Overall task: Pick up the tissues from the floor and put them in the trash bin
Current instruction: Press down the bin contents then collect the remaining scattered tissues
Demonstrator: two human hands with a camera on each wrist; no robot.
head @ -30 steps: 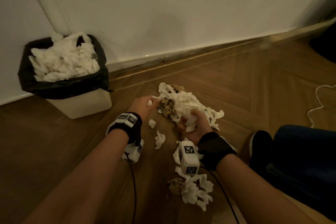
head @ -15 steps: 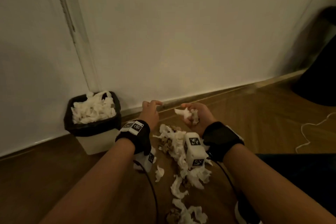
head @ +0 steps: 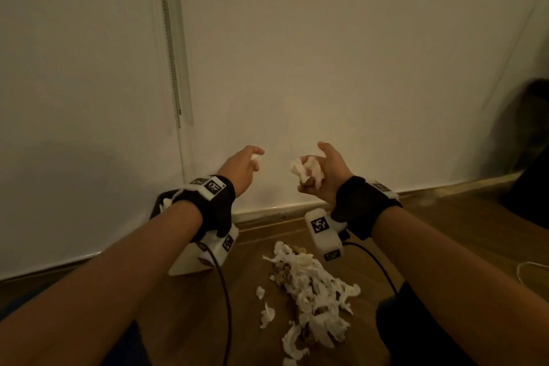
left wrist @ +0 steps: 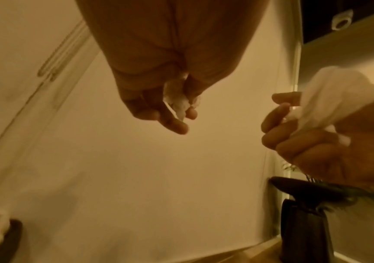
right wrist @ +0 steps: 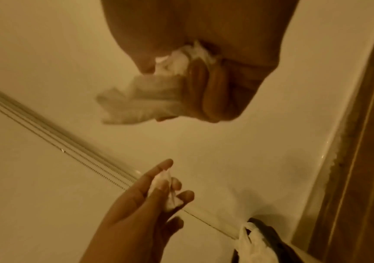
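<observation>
Above the floor pile, head view: the left hand pinches a scrap, the right hand fists a wad, both lifted clear, likely for carrying. The bin hides behind the left wrist. Left wrist view: fingertips pinch the scrap so it cannot drop. Right wrist view: curled fingers clamp the wad; the bin's liner sits below.

Home room, dim warm light: wood plank floor, white wall with baseboard, lined bin, loose cable.

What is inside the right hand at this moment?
The right hand grips a crumpled white tissue wad, ends sticking out. How much more is inside, the curled fingers hide.
</observation>
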